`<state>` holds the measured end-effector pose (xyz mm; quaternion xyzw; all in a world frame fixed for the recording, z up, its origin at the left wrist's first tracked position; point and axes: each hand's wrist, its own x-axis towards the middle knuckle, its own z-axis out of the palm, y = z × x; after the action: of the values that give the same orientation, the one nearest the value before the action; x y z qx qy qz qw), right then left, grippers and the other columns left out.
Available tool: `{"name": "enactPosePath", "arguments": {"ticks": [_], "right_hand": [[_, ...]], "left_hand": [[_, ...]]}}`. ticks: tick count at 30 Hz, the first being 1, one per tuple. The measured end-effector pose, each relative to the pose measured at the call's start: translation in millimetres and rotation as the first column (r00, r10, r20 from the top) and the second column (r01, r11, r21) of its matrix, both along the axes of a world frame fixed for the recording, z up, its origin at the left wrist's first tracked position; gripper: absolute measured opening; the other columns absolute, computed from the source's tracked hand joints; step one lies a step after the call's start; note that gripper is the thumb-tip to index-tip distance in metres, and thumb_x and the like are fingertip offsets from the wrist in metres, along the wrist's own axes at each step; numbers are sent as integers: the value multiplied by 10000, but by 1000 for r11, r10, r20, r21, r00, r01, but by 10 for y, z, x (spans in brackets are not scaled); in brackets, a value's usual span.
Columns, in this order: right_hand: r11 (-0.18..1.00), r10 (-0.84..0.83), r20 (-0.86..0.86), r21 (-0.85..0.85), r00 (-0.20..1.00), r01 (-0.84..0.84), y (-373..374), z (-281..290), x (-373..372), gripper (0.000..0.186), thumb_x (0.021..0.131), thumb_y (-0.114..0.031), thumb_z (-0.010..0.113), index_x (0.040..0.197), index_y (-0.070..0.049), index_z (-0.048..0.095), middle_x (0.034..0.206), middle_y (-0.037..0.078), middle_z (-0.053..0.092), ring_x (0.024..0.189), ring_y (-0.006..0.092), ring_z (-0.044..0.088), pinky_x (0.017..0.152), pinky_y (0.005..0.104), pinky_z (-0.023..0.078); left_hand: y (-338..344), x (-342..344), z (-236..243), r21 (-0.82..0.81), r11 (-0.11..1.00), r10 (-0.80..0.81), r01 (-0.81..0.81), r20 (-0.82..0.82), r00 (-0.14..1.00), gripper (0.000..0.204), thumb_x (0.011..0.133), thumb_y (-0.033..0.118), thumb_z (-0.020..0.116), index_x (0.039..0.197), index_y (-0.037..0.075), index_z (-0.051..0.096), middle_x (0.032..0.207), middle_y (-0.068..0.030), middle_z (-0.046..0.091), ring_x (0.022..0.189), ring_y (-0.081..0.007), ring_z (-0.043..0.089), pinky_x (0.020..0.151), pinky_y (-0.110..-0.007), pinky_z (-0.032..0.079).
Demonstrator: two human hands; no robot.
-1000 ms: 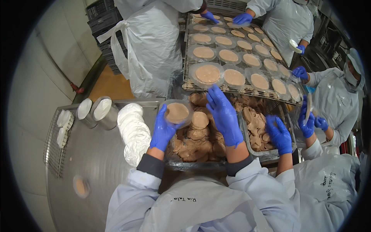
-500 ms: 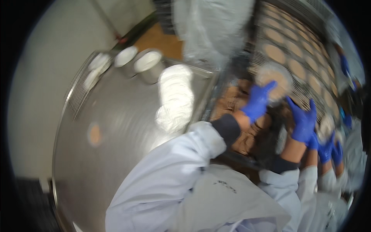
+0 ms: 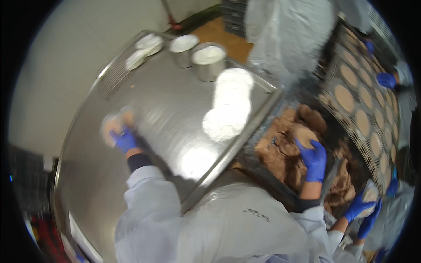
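My left hand (image 3: 125, 139), in a blue glove, is over the left part of the steel table, its fingers closed on a pale, thin-edged round patty (image 3: 109, 129). A small tan piece (image 3: 127, 116) lies right beside the patty; motion blur hides whether they touch. At the right, my gloved right hand (image 3: 313, 160) curls its fingers round a smooth brown lump of ground meat (image 3: 303, 133). That lump is over a dark tub (image 3: 280, 189) full of the same brown ground meat (image 3: 276, 151).
The steel table (image 3: 166, 109) carries a stack of white rounds (image 3: 230, 103), two metal containers (image 3: 209, 65) with white contents and more white rounds (image 3: 144, 50). Racks of round patties (image 3: 364, 101) stand far right. Co-workers' gloved hands (image 3: 362, 208) work near the tub.
My left hand has swung from the rack side to the steel table with the patty. My right hand, earlier open over the tub, has closed on a lump of meat. The view has turned left.
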<state>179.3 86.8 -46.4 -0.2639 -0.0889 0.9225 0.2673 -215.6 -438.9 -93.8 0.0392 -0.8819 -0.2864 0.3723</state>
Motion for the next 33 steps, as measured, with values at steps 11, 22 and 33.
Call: {"name": "enactPosePath", "arguments": {"ticks": [11,22,33], "right_hand": [[-313,-942,-151,725,301,-614,287,1425,303,687,702,-147,620,1309,-71,307,1344,206,286,1266,347,242,1023,489,202],[333,-761,144,923,633,191,199,791,604,391,856,-146,479,1217,-11,409,1186,176,475,1053,290,495,850,347,435],[756,-274,-168,571,947,320,-267,1179,159,396,874,-224,458,1211,-21,407,1210,140,454,1091,245,467,921,397,407]], "left_hand": [[3697,1357,769,846,-529,-846,-71,-532,-33,343,893,245,450,1150,17,461,1124,-130,528,1046,-240,512,914,-355,407],[4750,2937,1215,904,-426,-867,-39,-420,-267,211,845,103,543,1007,-31,529,980,-108,566,870,-201,584,784,-289,480],[2537,1444,-75,-22,180,-914,983,365,176,313,743,-19,478,1047,3,553,1062,-176,554,1060,-320,488,923,-363,371]]}}
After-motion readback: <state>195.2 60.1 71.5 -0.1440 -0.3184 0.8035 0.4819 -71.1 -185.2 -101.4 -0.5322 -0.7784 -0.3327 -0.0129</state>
